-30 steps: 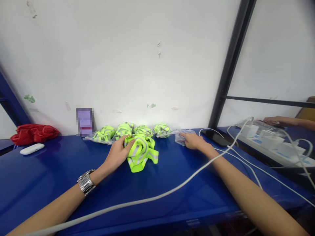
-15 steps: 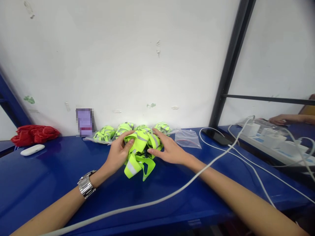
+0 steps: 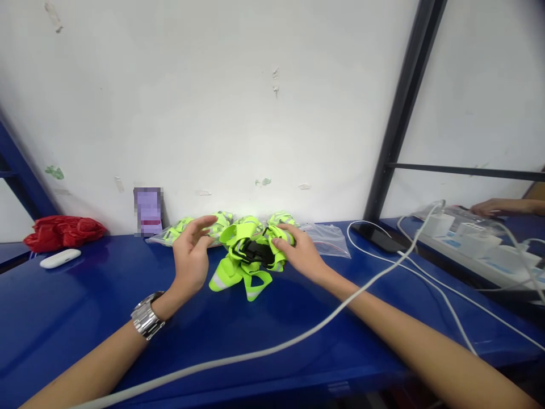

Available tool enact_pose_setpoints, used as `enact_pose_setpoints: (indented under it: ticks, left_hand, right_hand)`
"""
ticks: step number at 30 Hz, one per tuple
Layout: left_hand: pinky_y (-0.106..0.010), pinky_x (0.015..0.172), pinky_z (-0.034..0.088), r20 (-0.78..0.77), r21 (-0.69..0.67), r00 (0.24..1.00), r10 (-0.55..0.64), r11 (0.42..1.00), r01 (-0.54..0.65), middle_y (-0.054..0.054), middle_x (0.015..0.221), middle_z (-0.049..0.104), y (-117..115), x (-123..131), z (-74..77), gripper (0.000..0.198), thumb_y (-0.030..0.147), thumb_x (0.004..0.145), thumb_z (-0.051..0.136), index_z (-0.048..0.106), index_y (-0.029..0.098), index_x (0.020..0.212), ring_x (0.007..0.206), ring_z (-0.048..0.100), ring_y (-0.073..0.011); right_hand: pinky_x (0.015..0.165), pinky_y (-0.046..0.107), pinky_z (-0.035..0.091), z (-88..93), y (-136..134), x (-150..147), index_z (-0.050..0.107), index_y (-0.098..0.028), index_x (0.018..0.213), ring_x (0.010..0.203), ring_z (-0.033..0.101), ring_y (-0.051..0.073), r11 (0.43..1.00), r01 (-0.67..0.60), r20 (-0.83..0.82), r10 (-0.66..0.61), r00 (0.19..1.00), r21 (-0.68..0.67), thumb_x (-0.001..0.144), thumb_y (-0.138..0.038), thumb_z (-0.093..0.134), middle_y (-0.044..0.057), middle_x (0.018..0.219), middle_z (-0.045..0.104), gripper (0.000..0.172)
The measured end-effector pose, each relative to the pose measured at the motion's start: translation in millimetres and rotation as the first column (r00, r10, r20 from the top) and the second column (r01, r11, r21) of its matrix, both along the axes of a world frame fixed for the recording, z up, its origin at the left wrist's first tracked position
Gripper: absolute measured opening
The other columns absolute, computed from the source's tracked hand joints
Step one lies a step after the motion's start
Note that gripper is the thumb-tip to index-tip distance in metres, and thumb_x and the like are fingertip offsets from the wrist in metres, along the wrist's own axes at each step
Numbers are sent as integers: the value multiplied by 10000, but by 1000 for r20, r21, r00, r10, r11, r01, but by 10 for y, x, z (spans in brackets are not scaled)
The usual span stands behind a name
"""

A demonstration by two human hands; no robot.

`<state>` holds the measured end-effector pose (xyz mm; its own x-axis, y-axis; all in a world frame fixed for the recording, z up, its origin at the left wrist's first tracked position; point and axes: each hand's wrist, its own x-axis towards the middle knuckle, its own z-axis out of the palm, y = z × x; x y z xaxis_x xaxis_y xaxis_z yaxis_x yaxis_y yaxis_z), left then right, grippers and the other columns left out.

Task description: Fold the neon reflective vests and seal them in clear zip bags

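Observation:
A bundle of neon-yellow reflective straps (image 3: 238, 271) with grey stripes is bunched above the blue table (image 3: 179, 352). Black buckle parts (image 3: 256, 251) show in its middle, and loose loops hang at its front. My right hand (image 3: 298, 250) grips the bundle's right side between thumb and fingers. To the left, my left hand (image 3: 192, 253) is off the straps, its fingers apart and holding nothing. Behind the bundle, along the wall, lie several similar strap bundles (image 3: 281, 218) in clear plastic bags, partly hidden by my hands.
A flat clear zip bag (image 3: 332, 241) lies right of the bundle. A white cable (image 3: 272, 347) crosses in front of me. At right are a black phone (image 3: 377, 237) and white chargers (image 3: 472, 244), with another person's hand (image 3: 489, 207) beyond. Red plastic (image 3: 63, 232) and a white case (image 3: 60, 258) lie left.
My left hand has let go of the strap bundle and moved left, fingers opening. The bundle has turned so its black buckles show. My right hand stays on its right side.

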<state>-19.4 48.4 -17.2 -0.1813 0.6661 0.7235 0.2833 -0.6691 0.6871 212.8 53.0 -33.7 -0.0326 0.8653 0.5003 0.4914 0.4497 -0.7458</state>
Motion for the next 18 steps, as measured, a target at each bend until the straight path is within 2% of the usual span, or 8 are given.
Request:
enact_pose_setpoints:
  ticks: [2,3,5,7,10,12,15,18]
  left_hand:
    - [-449,1031,389,-346,305,930,123,952,-12,-80,1196,621,-119,36,56,327,196,785,530,608,195,1103,1174,529,-267]
    - [-466,1057,355,-513,411,838,184,910,52,-78,1247,596,-174,67,81,349,191,797,538,594,207,1142,1218,494,-275]
    - [-498,1085,300,-741,482,606,289,858,179,-95,1323,547,-251,138,109,412,206,817,551,547,202,1228,1271,441,-293]
    - [-518,1061,306,-833,466,418,362,866,179,-129,1288,564,-270,192,101,456,269,850,541,494,169,1293,1220,475,-307]
    - [-510,900,398,-854,482,258,452,874,63,-138,1032,647,-230,202,48,381,377,886,501,576,135,1169,967,560,-301]
    - [-473,801,415,-847,508,201,492,860,35,-110,887,639,-206,175,24,287,380,892,489,636,148,974,838,545,-270]
    - [-439,765,411,-797,586,214,565,809,48,-85,832,619,-202,124,50,184,311,873,522,626,167,827,785,512,-238]
    - [-446,786,418,-649,744,309,695,664,70,-93,874,618,-183,49,125,106,274,818,608,617,178,859,816,502,-246]
  right_hand:
    - [865,371,454,36,-55,0,594,-190,1192,955,620,252,995,-14,40,10,999,96,759,-408,622,73,1074,677,485]
    - [885,366,451,59,-81,2,581,-196,1215,982,617,251,988,-41,54,33,998,147,746,-386,642,71,1105,670,510]
    - [932,353,433,99,-114,6,563,-209,1244,1059,594,246,968,-105,51,96,994,226,731,-347,662,63,1184,642,540]
    - [951,349,423,126,-114,6,583,-212,1213,1090,578,242,962,-118,-55,135,989,245,738,-343,656,54,1199,633,498]
    - [817,328,481,138,-72,-11,631,-203,1088,950,614,227,983,-91,-418,151,896,161,763,-373,604,37,1040,676,368]
    - [643,281,488,136,-36,-24,637,-197,1012,792,622,200,987,-136,-656,156,739,81,754,-375,582,16,889,679,318]
    - [533,238,457,133,16,-20,623,-189,892,681,601,168,980,-197,-855,120,505,21,719,-364,563,-4,782,654,254]
    - [565,235,484,126,64,19,575,-198,831,677,603,153,987,-161,-924,42,379,-21,725,-366,498,-13,760,643,212]
